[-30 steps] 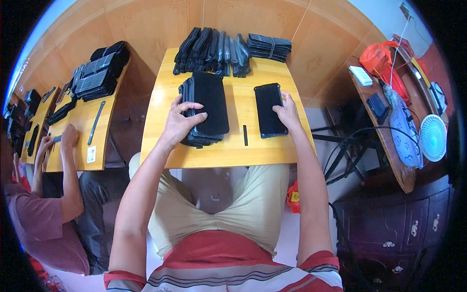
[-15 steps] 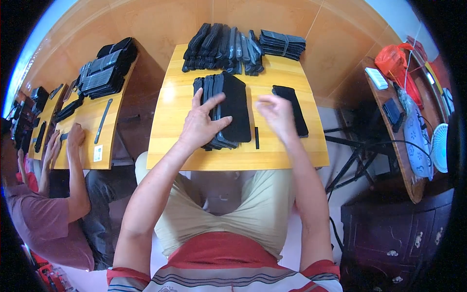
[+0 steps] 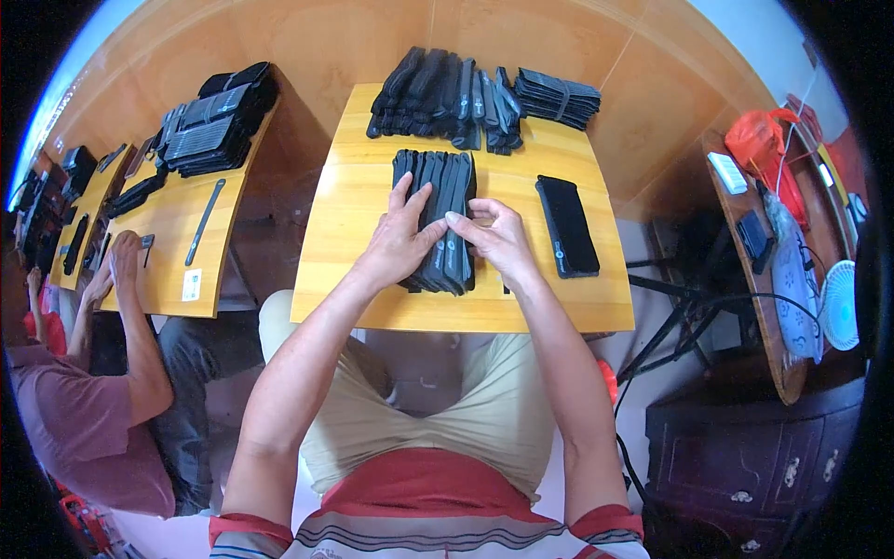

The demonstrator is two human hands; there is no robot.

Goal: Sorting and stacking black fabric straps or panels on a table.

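A row of folded black fabric strips [image 3: 434,172] with grey edges and small pale marks lies lengthwise in the middle of my wooden table. My left hand [image 3: 399,240] grips the row from the left, fingers over its top and thumb reaching across. From the right, my right hand [image 3: 494,237] holds the row's right edge with bent fingers, its thumb tip close to the left thumb. One more flat black piece [image 3: 568,226] lies apart to the right. A small dark strip [image 3: 506,284] shows beside my right wrist, mostly hidden.
Several black bundles [image 3: 424,93] and a banded stack [image 3: 557,98] sit along the table's far edge. At left, a co-worker's hands [image 3: 114,270] work at another table [image 3: 168,293] with black stacks. A side table [image 3: 790,368] at right bears a red bag [image 3: 756,138] and a fan [image 3: 840,303].
My right hand has come left onto the row. The wide black face at the row's right side no longer shows; narrow grey edges show there instead. The view has shifted slightly.
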